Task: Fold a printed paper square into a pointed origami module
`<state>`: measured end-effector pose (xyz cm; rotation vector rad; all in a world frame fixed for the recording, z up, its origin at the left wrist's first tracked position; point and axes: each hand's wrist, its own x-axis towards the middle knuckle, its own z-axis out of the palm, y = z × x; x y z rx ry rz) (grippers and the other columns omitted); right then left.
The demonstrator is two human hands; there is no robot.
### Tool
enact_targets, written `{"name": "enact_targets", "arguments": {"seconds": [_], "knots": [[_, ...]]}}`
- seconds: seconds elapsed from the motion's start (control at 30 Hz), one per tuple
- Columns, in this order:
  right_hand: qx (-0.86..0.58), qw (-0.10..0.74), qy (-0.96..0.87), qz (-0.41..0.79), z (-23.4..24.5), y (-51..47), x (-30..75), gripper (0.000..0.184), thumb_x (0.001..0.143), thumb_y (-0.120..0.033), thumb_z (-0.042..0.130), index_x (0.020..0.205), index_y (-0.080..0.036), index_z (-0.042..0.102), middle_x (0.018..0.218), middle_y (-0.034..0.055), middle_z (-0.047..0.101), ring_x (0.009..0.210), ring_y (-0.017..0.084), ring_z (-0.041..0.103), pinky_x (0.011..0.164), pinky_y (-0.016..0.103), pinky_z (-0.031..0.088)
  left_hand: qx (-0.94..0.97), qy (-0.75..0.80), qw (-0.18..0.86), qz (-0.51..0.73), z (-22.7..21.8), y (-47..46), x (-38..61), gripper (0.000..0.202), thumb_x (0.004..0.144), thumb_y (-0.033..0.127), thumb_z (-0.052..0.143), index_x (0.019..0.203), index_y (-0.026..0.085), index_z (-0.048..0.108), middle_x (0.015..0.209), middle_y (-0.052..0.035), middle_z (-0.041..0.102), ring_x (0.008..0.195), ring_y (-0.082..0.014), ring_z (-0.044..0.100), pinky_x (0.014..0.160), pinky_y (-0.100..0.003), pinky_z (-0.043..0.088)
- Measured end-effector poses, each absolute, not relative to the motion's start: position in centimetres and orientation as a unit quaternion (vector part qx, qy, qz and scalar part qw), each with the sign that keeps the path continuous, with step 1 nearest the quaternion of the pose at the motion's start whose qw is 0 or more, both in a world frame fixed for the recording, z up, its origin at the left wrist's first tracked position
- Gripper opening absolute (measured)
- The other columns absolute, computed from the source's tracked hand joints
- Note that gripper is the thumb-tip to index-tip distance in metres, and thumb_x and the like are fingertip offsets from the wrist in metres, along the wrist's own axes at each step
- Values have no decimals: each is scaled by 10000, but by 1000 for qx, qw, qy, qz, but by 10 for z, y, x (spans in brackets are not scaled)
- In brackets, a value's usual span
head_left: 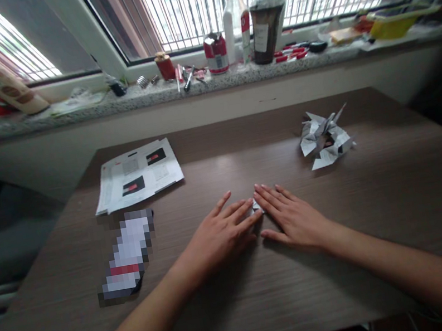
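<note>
Pressing on a small folded paper [255,205] at the centre of the frame, the left hand [225,229] and the right hand [292,213] are open and nearly flat, with fingers extended; neither seems to grip it. This folding looks unfinished, in my judgement. At the upper right, a group of folded paper pieces [322,140] on the surface [385,183] appears done, while the printed sheets [137,174] at left lie flat, apparently unfolded.

The wood-grained tabletop [220,160] looks softly glossy — the small folded paper [257,206] matt, the sill [129,97] speckled stone.
</note>
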<state>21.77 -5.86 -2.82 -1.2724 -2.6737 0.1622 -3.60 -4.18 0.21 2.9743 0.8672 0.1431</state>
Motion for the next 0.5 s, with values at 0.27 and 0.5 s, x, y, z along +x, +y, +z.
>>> {"name": "enact_targets", "arguments": {"seconds": [0.27,0.5], "knots": [[-426,86,-898,64,-26,-58,219,897,1009,-721,334,1655,-124,159,1694,149,178,1583,268,162,1283,469,219,955,291,45,36,9,-43,-37,498,1072,455,481,1548,313,442,1611,-51,447,1494,-217,409,1306,-494,56],[-430,89,-896,64,-28,-53,231,825,1049,-651,313,1664,-171,47,1695,129,199,1575,251,197,1269,460,267,952,298,57,48,6,-44,-37,510,1060,464,503,1546,320,446,1616,-45,441,1478,-227,434,1305,-506,48]]}}
